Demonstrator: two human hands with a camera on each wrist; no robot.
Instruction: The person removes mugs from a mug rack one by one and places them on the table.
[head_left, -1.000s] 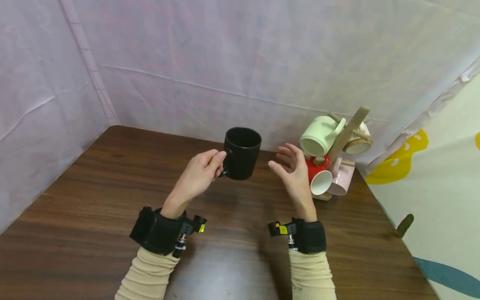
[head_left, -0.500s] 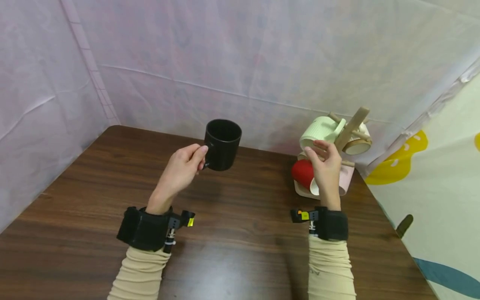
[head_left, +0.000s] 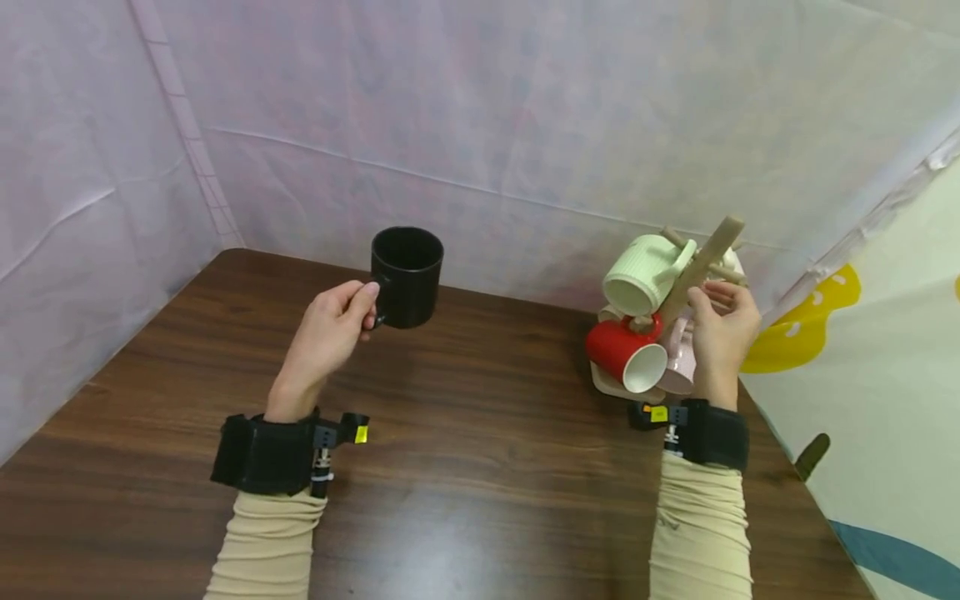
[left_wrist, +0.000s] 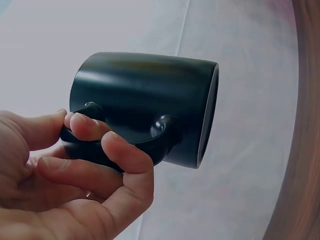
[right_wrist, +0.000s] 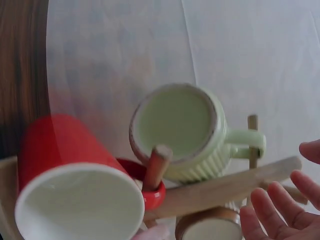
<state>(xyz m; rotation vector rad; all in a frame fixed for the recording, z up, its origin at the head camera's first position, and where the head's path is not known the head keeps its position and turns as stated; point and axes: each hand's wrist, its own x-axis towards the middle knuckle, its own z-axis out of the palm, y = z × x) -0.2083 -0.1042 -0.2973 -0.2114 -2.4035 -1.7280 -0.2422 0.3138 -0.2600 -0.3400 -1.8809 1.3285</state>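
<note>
Pale pink sheeting walls off the back and left of a dark wooden table (head_left: 480, 467). Toward nine o'clock, the left hand (head_left: 326, 337) holds a black mug (head_left: 406, 276) up off the table, well apart from everything else; its fingers (left_wrist: 117, 155) are curled through and around the handle, with the mug's mouth turned up in the head view. At three o'clock a wooden mug tree (head_left: 697, 267) stands near the table's back right corner, leaning in this view. It already carries a ribbed green mug (head_left: 637, 275), a red mug (head_left: 626, 354) hooked on a lower peg with its white inside facing out, a pink mug (head_left: 678, 358) low behind it, and a brown-rimmed mug (right_wrist: 207, 227) further back. The right hand (head_left: 720, 333) is up beside the stem, fingers (right_wrist: 272, 202) loosely spread and gripping nothing; whether they touch the wood I cannot tell. Judging by this, four mugs hang and the black one is yet unhung. No brand, label or writing is readable anywhere.
</note>
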